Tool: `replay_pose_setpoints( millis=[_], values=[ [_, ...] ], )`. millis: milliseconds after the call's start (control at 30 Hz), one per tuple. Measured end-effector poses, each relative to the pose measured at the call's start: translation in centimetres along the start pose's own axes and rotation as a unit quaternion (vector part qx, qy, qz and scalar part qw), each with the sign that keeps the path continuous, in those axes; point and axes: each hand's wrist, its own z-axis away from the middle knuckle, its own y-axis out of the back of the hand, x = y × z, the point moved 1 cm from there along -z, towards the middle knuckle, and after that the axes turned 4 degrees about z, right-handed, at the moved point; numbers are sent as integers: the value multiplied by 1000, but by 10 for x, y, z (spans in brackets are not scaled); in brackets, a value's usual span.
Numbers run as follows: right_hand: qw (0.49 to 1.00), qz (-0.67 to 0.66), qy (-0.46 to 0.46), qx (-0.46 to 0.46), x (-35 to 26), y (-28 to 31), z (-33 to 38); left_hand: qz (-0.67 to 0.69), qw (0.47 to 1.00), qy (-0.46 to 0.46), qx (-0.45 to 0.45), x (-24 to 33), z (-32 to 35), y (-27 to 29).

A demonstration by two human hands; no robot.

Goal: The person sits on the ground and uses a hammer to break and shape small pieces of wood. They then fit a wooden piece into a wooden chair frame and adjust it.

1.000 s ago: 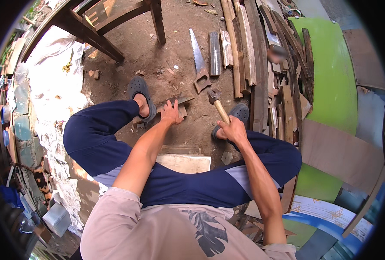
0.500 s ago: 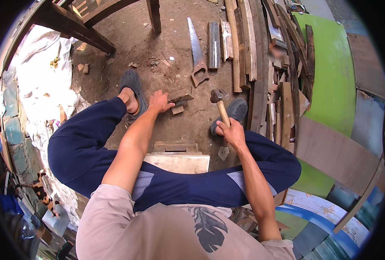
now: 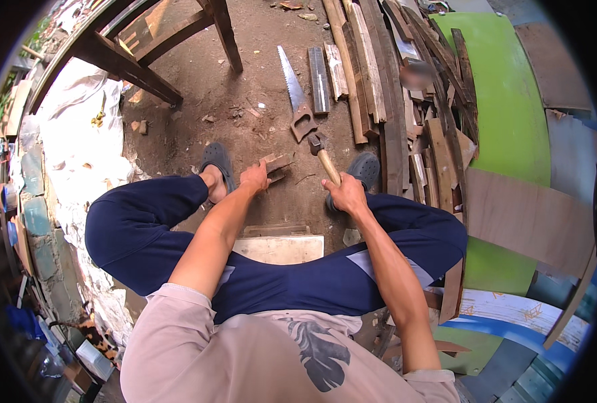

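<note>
My left hand (image 3: 254, 176) grips a short wooden piece (image 3: 281, 160) by its left end, low over the dirt ground between my feet. Just below that piece, another bit of wood (image 3: 276, 176) partly shows, and its shape is hard to make out. Wrapped round the light wooden handle of a hammer (image 3: 329, 166) is my right hand (image 3: 348, 194). The dark hammer head points away from me, to the right of the wooden piece, and overlaps the view just below the handle of a handsaw (image 3: 303, 121).
A dark metal-looking bar (image 3: 319, 80) and long timbers (image 3: 369, 60) lie beyond the saw. Scrap wood (image 3: 439, 154) is heaped at right beside a green panel (image 3: 510, 101). Wooden furniture legs (image 3: 226, 40) stand at far left. A pale board (image 3: 281, 250) lies before my lap.
The hammer has moved left, its head coming closer to the wooden piece and the saw handle. My left hand keeps hold of the wooden piece, which is tilted a little more. The view has shifted slightly.
</note>
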Motion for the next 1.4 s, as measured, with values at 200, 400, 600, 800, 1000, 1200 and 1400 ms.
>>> replay_pose_setpoints(
  millis=[200,400,600,800,1000,1200,1400],
  values=[
    [998,-57,2,-13,22,-23,-1,-20,998,49,-14,-4,-13,-22],
    [997,-55,9,47,33,-63,-16,36,999,14,28,-13,-16,-21],
    [998,1,20,58,2,-42,-15,13,995,-6,95,-15,-16,-41],
    [998,-53,-5,40,-2,-61,-22,8,991,-1,132,-15,-21,-47],
    [995,-72,-19,60,-4,-70,-17,-11,994,-2,112,-8,-21,-41],
    [988,-133,-5,82,-16,-68,-18,-39,994,-6,103,-11,-23,-48],
    [989,-94,3,111,1,-101,-36,-32,994,0,101,-9,-24,-49]
  ],
)
